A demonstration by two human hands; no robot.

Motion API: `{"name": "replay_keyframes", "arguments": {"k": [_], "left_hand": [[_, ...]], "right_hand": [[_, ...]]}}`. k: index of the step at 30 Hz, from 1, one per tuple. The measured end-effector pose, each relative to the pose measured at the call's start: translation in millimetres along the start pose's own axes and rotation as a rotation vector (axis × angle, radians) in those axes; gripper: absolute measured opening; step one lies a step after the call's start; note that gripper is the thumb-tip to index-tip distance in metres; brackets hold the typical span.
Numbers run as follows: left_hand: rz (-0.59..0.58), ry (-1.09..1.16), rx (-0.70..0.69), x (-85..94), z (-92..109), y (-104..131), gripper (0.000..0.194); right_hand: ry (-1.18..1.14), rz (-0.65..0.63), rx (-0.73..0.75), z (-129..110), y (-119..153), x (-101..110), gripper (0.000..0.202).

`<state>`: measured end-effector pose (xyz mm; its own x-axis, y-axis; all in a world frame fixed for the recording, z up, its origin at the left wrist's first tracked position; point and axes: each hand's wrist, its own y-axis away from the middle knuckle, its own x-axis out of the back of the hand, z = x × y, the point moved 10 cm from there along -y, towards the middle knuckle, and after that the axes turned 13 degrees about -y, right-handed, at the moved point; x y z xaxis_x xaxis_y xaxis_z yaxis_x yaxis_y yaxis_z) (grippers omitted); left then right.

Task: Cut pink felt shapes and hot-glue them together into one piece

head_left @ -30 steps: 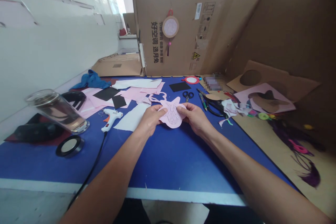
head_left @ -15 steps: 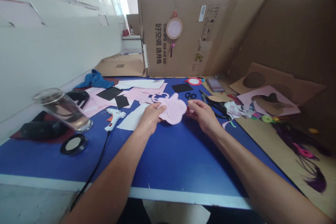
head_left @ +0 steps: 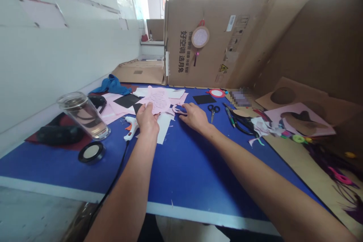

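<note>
My left hand (head_left: 148, 119) is closed on a pink flower-like paper cutout (head_left: 157, 100), thumb on its face, held above the paper pieces on the left. Line work shows on the cutout's surface. To the right, my right hand (head_left: 196, 118) reaches low over the table, its fingers pinched at a curled pink paper strip (head_left: 176, 109). Scissors (head_left: 212, 110) lie just beyond that hand. Beside my left hand is a white glue gun (head_left: 131, 128), and a white paper sheet (head_left: 163, 128) lies between my hands.
A glass of liquid (head_left: 87, 117) and a round black-rimmed object (head_left: 91, 152) stand at the left. Pliers (head_left: 245, 125), paper scraps (head_left: 262, 125) and cardboard (head_left: 320, 94) lie at the right. A large cardboard box (head_left: 238, 38) rises behind; the glue gun's cord (head_left: 119, 170) crosses the front edge.
My left hand has moved left and away from me with the pink cutout. My right hand has left the cutout's side and moved left to the curled strip, uncovering the scissors.
</note>
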<state>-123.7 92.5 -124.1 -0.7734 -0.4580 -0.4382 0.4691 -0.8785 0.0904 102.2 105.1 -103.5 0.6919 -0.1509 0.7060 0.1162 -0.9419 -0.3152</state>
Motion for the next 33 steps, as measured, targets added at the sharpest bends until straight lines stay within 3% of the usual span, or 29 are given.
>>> {"name": "replay_keyframes", "arguments": {"k": [4,8,11,15,21,27,33], "left_hand": [[0.035,0.02,0.026,3.0,0,0,0.011],[0.044,0.034,0.045,1.5,-1,4,0.01],[0.055,0.029,0.055,1.3,-2,6,0.01],[0.062,0.042,0.059,1.4,-2,5,0.009],[0.005,0.015,0.059,-7.3,-8,8,0.01],[-0.083,-0.047,0.095,-22.2,-22,24,0.012],[-0.215,-0.159,0.095,-40.8,-37,42,0.012]], "right_hand": [[0.076,-0.02,-0.002,-3,-12,-18,0.037],[0.0,0.021,-0.022,6,-17,-18,0.023],[-0.136,0.105,-0.056,19,-17,-1,0.022],[-0.433,0.238,-0.147,45,-9,39,0.026],[-0.948,0.198,-0.293,72,27,77,0.041],[-1.204,0.177,-0.37,81,72,91,0.039],[-1.299,0.184,-0.389,90,82,93,0.037]]}}
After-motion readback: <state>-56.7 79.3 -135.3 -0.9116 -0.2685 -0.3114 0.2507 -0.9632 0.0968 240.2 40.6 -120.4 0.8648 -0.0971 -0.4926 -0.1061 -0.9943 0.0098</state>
